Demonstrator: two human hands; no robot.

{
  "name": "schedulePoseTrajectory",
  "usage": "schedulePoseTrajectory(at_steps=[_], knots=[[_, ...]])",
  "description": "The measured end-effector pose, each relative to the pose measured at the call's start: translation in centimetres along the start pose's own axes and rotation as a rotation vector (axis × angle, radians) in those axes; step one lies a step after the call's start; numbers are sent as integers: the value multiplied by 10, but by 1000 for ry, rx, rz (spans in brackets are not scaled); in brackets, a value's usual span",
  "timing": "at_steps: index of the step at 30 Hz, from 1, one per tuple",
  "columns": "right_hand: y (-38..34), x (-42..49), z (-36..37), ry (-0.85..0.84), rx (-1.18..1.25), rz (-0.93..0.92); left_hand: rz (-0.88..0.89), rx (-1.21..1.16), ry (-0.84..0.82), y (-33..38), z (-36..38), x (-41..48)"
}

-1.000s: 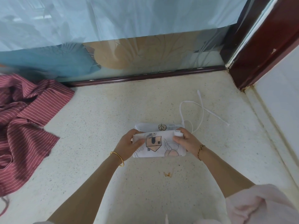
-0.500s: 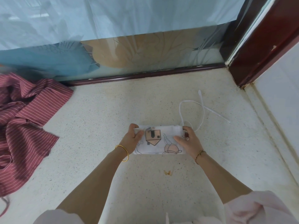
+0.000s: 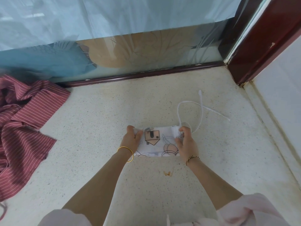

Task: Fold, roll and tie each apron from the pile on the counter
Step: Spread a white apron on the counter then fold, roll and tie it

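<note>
Rolled tighter than before, the apron [image 3: 156,141] lay gripped by left hand [image 3: 131,141] and right hand [image 3: 187,145], curled fingers hiding its ends.

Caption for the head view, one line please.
Left hand and right hand grip rolled apron on counter, ties loose; striped apron at left.

Folded apron [image 3: 156,141] mid-counter [image 3: 97,128], apron pile [image 3: 24,128] left.

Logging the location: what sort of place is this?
Likely an indoor worktop corner beside a window: speckled stone counter, film-covered glass pane behind it, dark red wooden frame at right.
</note>
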State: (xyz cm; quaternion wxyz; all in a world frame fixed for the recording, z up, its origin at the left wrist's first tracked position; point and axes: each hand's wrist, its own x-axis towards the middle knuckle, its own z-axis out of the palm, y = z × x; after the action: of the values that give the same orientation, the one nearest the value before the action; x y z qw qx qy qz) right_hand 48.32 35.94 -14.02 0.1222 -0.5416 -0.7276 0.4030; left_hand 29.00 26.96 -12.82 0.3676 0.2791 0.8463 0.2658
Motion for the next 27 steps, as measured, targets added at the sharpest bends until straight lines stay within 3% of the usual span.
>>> schedulePoseTrajectory(at_steps=[7,15,17,19,20,22,24,27], knots=[[-5,0,11,-83,-242,7,-83,92,81,-3,11,-2],[-11,-1,13,-122,-265,48,-165,91,156,6,12,-8],[-12,0,14,-132,-275,66,45,371,401,2,13,-12],[-14,-1,15,-135,-290,65,404,626,621,0,18,-15],[-15,0,15,-135,-298,66,586,664,620,0,24,-15],[-14,0,15,-132,-314,66,804,713,439,-3,37,-13],[-15,0,14,-132,-315,66,670,789,135,-3,44,-15],[-15,-2,13,-150,-303,85,465,931,-69,-9,47,-11]])
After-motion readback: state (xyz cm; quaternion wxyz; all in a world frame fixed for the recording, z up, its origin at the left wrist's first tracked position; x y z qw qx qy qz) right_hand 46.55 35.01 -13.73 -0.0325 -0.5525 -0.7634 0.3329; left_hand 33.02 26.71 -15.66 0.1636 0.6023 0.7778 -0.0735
